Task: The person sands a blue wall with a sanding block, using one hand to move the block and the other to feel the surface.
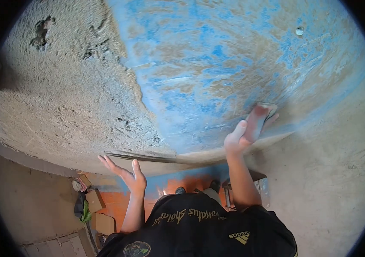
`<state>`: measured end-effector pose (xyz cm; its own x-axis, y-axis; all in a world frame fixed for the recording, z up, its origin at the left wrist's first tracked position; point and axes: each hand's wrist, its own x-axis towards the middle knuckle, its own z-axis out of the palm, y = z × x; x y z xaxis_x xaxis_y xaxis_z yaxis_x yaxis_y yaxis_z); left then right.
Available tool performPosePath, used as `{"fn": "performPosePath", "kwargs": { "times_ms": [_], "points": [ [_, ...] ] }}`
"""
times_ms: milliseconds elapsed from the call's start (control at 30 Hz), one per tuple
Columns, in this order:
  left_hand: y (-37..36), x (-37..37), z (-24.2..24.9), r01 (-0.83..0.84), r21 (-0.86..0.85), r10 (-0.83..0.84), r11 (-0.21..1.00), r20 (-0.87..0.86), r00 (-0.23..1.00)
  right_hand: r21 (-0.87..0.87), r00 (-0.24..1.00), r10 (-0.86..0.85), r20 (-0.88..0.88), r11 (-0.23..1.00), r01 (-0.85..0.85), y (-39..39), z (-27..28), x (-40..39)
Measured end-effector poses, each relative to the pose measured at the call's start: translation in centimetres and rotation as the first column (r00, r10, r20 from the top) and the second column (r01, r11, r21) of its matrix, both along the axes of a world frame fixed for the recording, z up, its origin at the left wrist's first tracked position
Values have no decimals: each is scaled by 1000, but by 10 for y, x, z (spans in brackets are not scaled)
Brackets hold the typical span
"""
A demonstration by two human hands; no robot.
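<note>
My right hand (236,139) is wrapped round a reddish-brown sanding block (257,120), its pale far edge right at the wall. Blue paint (182,107), worn through to tan in many patches, covers the wall around it. Lower and to the left, my left hand (136,180) is open and holds nothing, with its fingers spread. Those fingertips are close to a dark strip (139,156) along the wall's lower edge. Rough, pitted plaster (71,98) borders the blue area on the left.
Cardboard boxes (104,223) and a black and green bundle (82,207) stand at lower left on the orange floor (116,203). A small stool (264,188) is behind my right forearm. A grey wall (332,184) runs along the right side.
</note>
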<state>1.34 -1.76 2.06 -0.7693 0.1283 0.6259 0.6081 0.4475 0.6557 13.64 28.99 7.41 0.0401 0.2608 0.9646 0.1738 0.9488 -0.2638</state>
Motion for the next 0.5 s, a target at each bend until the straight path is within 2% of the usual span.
{"fn": "performPosePath", "kwargs": {
  "times_ms": [67,100,167,267,333,367,433,467,500],
  "points": [
    [-5,-4,3,30,-9,-30,999,0,1000,-16,999,24,-31,1000,-24,-15,6,-13],
    [-6,-6,3,55,-13,-54,998,15,998,94,987,-3,162,995,-13,-35,2,-8],
    [-8,-9,2,92,-27,-92,995,14,996,276,954,-66,291,961,-18,-42,-1,-10],
    [-11,-14,-3,116,-41,-117,992,-20,993,-49,1000,-25,10,998,26,-25,12,-13],
    [-12,-13,-6,126,-32,-126,992,-21,992,-57,996,79,-40,995,-81,-37,26,-20],
    [-12,-11,-7,127,-32,-127,991,-15,992,48,993,68,101,996,-73,-47,25,-17],
    [-12,-13,-7,133,-37,-133,990,-13,991,111,966,45,253,991,-75,-51,26,-10],
    [-13,-14,-7,140,-43,-140,989,-13,990,68,962,52,268,995,-72,-47,26,-2],
    [-13,-14,-7,145,-51,-145,988,-12,989,14,975,68,212,997,-73,-46,26,-3]
  ]
}}
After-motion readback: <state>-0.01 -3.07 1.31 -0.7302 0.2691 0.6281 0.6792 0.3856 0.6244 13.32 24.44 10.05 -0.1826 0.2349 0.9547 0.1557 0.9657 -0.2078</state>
